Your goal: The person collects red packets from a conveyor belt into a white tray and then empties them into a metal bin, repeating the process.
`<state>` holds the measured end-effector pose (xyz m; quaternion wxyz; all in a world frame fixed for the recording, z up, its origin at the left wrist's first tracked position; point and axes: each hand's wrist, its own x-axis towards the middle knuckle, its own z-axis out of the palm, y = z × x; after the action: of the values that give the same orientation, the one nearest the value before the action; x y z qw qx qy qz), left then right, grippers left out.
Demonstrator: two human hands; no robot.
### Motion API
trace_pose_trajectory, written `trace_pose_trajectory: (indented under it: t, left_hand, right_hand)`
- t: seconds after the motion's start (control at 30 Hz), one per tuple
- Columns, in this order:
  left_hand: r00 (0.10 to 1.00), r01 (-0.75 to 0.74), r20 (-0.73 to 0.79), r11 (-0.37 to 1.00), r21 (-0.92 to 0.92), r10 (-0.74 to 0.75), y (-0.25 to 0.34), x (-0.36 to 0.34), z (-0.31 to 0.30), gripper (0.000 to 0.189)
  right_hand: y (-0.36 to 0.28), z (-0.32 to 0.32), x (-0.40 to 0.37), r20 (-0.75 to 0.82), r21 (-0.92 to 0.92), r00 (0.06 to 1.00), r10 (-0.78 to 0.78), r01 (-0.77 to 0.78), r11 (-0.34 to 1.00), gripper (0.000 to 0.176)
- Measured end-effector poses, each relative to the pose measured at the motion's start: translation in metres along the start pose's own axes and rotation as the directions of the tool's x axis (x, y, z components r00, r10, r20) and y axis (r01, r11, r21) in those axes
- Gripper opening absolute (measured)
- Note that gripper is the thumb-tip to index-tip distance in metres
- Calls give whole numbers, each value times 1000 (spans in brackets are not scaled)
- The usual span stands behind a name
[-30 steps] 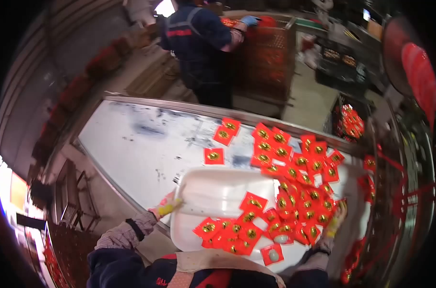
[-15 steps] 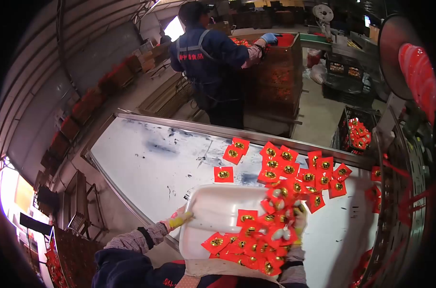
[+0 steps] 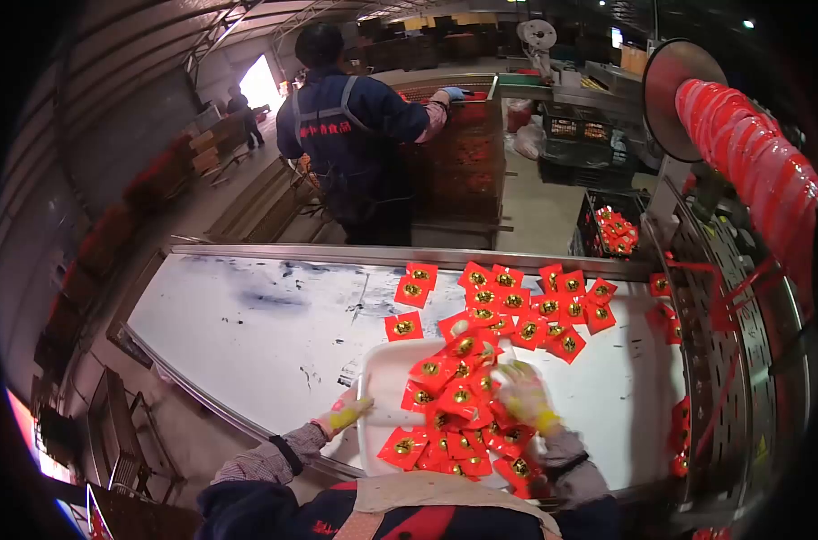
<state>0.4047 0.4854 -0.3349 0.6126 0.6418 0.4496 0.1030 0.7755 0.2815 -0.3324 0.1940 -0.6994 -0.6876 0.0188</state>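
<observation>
Tray [image 3: 382, 364] pinched at near-left rim by left hand [image 3: 341, 416]; packet heap [image 3: 449, 405] just right of it, under right hand [image 3: 521, 396], grip unreadable.

Red packets [image 3: 458, 396], each stamped with a gold emblem, covered a white tray [image 3: 382, 364] and a white counter [image 3: 247, 324] smudged with dark grey. The worker's left hand [image 3: 344, 416] wore a pink glove tipped in yellow, the right hand [image 3: 524, 396] a pale one banded yellow, above checked sleeves [image 3: 265, 459]. A co-worker [image 3: 355, 135] stood in navy, with a blue glove [image 3: 454, 93].
</observation>
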Motion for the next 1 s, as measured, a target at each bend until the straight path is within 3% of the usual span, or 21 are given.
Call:
trace_pose_trajectory:
  t: [0.03, 0.07, 0.1, 0.13, 0.17, 0.23, 0.3, 0.33, 0.4, 0.47, 0.53, 0.63, 0.77, 0.83, 0.87, 0.9, 0.97, 1.0]
  left_hand:
    - [1000, -2, 19, 1000, 0, 2, 1, 5, 0, 70]
    - [999, -5, 44, 999, 37, 4, 5, 11, -3, 71]
    - [998, -10, 68, 997, 74, 5, 7, 16, -6, 72]
    - [986, -156, 68, 982, 106, 150, 2, 20, -8, 74]
    - [985, -162, 74, 981, 105, 155, 3, 22, -9, 74]
    - [994, 23, 105, 994, 111, -35, 14, 24, -2, 72]
    - [987, 89, 124, 987, 131, -105, 24, 26, 7, 72]
    - [993, 46, 106, 989, 140, -61, 21, 28, 9, 73]
    - [992, -101, 91, 987, 126, 90, -1, 42, 10, 73]
    - [996, -39, 82, 988, 149, 27, 15, 38, 14, 73]
    - [997, 22, 71, 985, 172, -35, 32, 29, 16, 73]
    - [991, 102, 64, 979, 178, -115, 37, 24, 15, 72]
    - [994, -45, 105, 999, 22, 43, -54, 65, -9, 73]
    - [988, -145, 45, 988, -44, 147, -69, 56, -9, 72]
    - [984, -178, -9, 980, -86, 178, -76, 48, -7, 61]
    - [984, -177, -25, 980, -94, 176, -83, 51, -6, 61]
    - [999, -33, 33, 999, -7, 34, -106, 72, -6, 47]
    - [997, -79, 5, 993, -91, 80, -112, 76, 3, 38]
  right_hand:
    - [-5, -39, -31, 48, 210, 919, 390, -391, 896, 62]
    - [10, -53, -62, 207, 233, 830, 517, -555, 798, 77]
    - [39, -39, -113, 264, 101, 825, 500, -539, 837, 87]
    - [32, -46, -143, 422, 54, 700, 577, -654, 754, 89]
    - [17, -62, -169, 561, -14, 542, 626, -750, 661, 92]
    - [-19, -61, -192, 580, -34, 519, 628, -754, 655, 92]
    - [-26, -33, -203, 516, -42, 507, 690, -790, 612, 82]
    - [-38, -36, -189, 476, 7, 503, 721, -822, 569, 70]
    - [-36, -10, -178, 380, 76, 517, 767, -844, 532, 62]
    - [-44, 2, -161, 350, 128, 527, 775, -846, 517, 60]
    - [-58, 18, -144, 330, 192, 648, 686, -758, 624, 59]
    - [-94, 37, -117, 275, 245, 723, 634, -690, 681, 60]
    - [-95, 12, -105, 273, 368, 816, 510, -578, 728, 59]
    - [-78, -27, -105, 175, 179, 892, 418, -446, 877, 60]
    - [-67, -30, -104, -39, 164, 906, 422, -411, 897, 59]
    - [-52, -19, -115, -188, -3, 871, 454, -462, 887, 63]
    - [-34, -16, -126, -192, -3, 764, 616, -628, 778, 67]
    - [-26, -9, -132, -95, 226, 723, 684, -654, 722, 68]
